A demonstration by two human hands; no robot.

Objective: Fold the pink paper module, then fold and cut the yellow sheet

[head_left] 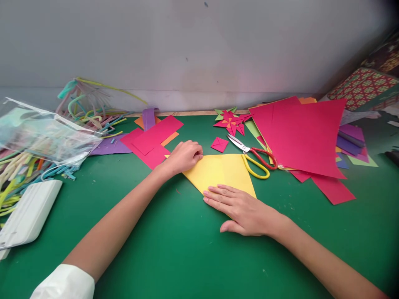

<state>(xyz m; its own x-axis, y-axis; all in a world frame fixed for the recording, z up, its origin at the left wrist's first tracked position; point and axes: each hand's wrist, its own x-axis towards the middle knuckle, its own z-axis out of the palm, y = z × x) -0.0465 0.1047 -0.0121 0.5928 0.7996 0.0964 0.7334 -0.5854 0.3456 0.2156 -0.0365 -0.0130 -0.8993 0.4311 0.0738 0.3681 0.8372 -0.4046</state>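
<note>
While the right hand (241, 208) lies flat on the yellow paper sheet (224, 171), its grip released, the left hand (186, 157) curls over the upper-left edge (whether it grasps paper cannot be determined). The sheet rests on the green tabletop (168, 245), beside the scissors (255, 152).

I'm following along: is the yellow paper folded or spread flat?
Folded, it seems: the yellow paper makes a triangle-like shape, the right hand lying across its slanting edge.

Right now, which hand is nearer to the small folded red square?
Left. The left hand sits just left of the folded square; the right hand lies farther off, toward the viewer, on the yellow paper.
</note>
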